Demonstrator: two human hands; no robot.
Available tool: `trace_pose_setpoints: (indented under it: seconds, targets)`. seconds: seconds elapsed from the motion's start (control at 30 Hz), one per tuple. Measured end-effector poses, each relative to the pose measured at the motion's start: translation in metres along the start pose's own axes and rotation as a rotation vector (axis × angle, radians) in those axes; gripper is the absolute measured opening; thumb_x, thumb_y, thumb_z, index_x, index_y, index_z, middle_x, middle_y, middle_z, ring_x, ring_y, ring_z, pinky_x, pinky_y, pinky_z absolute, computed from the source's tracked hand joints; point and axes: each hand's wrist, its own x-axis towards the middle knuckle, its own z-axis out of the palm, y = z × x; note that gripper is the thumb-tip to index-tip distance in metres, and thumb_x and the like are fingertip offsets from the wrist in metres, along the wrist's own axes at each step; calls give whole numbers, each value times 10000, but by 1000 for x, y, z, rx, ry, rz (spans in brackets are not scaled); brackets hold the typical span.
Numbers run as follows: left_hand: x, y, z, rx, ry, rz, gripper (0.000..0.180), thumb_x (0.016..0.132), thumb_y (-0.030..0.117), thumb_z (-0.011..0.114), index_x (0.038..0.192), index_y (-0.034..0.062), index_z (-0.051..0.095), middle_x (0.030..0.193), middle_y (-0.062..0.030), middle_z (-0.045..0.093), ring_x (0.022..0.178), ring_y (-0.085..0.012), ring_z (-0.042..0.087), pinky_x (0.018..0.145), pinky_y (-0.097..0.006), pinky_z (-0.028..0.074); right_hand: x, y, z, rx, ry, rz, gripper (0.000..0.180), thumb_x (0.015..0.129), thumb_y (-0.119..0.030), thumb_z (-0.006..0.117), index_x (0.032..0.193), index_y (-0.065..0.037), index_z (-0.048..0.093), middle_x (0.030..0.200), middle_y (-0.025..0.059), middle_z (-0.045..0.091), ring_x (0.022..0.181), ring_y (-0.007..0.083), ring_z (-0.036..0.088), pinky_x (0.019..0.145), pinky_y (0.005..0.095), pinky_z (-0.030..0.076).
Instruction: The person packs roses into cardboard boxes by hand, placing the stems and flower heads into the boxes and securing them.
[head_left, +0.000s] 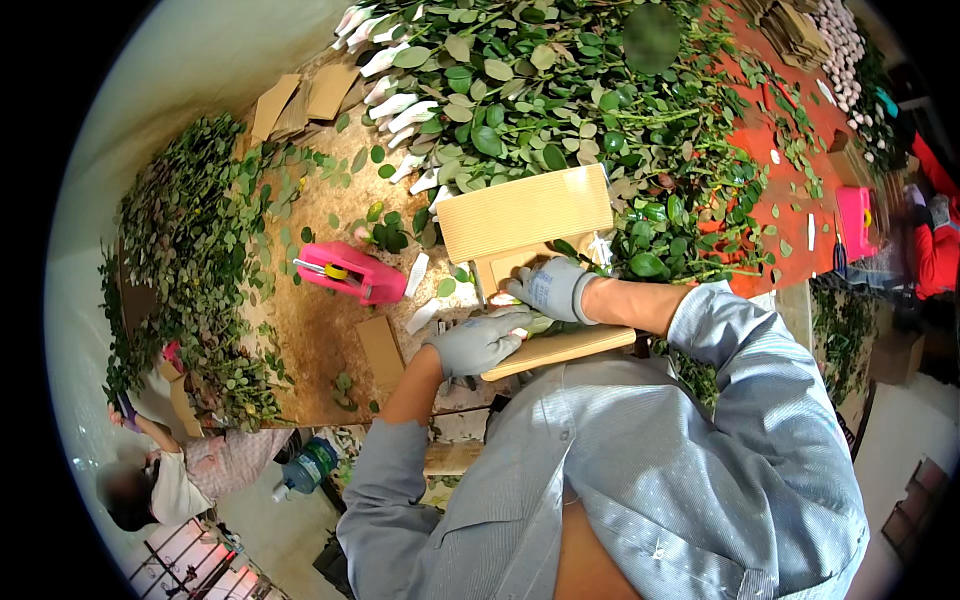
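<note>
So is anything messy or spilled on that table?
Yes. Loose green leaves lie scattered over the table and the red surface, away from the stem pile. White paper strips lie beside the pink tool.

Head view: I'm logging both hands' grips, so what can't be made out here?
- What the left hand presses: hidden under the glove.
- Bundle between cardboard sheets: covered by the right hand.
- Table's near edge: blocked by the shirt.
- Right-edge worker: blurred.

Bright, even overhead light with soft shadows; fisheye bends the dark-rimmed edges, and the far right side blurs.
</note>
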Motion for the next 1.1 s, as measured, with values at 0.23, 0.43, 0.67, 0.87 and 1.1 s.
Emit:
trace_pose_setpoints:
  seconds: [0.23,0.43,0.67,0.87,1.1]
  targets:
    - [7,-10,3,62,-77,-33,475,1034,238,535,1435,-18,529,1497,-233,517,1402,-375,482,1182,-399,367,-9,7,13,-32,119,22,318,951,-182,557,1244,-69,609,1082,171,711,973,348,715,786,459,561]
    - [8,-9,3,142,-45,20,458,1030,227,527,1419,-14,552,1480,-236,529,1394,-374,494,1172,-397,375,-8,4,17,9,105,17,302,945,-173,555,1217,-65,627,1081,178,712,969,352,719,790,466,560]
    - [16,1,0,377,-9,-11,438,1023,269,545,1354,-13,595,1496,-212,499,1333,-394,527,1110,-448,426,-17,15,13,68,121,28,342,922,-176,580,1245,-76,627,1140,175,696,1002,376,706,838,474,550]
    - [14,19,-2,379,-27,-151,453,1034,352,507,1385,83,601,1582,-109,428,1226,-405,600,1057,-467,468,-90,29,-22,202,305,369,291,937,-260,638,1166,-82,656,1109,200,646,1053,396,634,892,482,522]
    - [9,29,-5,409,-58,-185,459,997,283,487,1416,126,587,1626,-38,393,1247,-369,607,1091,-454,465,-128,56,-35,349,267,472,259,931,-251,604,1103,-70,674,1006,226,686,987,421,670,873,499,533]
